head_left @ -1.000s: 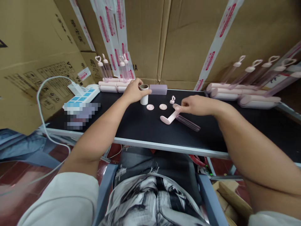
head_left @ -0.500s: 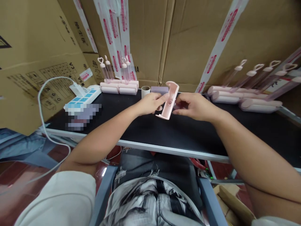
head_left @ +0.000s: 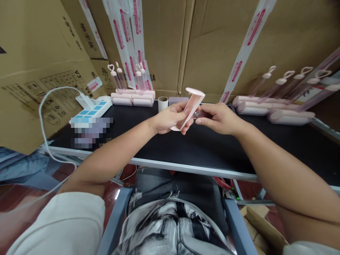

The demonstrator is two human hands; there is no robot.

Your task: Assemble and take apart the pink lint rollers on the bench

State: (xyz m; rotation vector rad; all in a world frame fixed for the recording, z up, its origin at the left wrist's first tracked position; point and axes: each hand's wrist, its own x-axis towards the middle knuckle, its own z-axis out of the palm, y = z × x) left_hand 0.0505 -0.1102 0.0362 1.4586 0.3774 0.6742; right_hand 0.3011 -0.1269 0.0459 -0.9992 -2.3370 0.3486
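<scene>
My left hand [head_left: 168,118] is closed around a pale pink half-round plastic shell [head_left: 193,102], tilted with its upper end leaning right. The thumb lies over the shell's hollow side, and fingertips show beneath its lower end. Close by on the right, my right hand [head_left: 224,118] pinches a small, see-through piece [head_left: 197,114] against the shell's outer side. Fingers hide most of that piece, so its kind cannot be made out. Both hands are above the black tabletop [head_left: 170,148].
Pink cylinders with clear tubes and heart-shaped loops stand at back left [head_left: 132,97] and back right [head_left: 265,108]. A cardboard tube [head_left: 163,104] and a purple block [head_left: 178,101] sit behind my left hand. A white power strip [head_left: 91,111] lies left; cardboard [head_left: 207,46] walls the back.
The pink shell has turned in my left hand, its open side now less visible. My left fingers have come round beneath it. My right hand stays close, and the clear piece shows more.
</scene>
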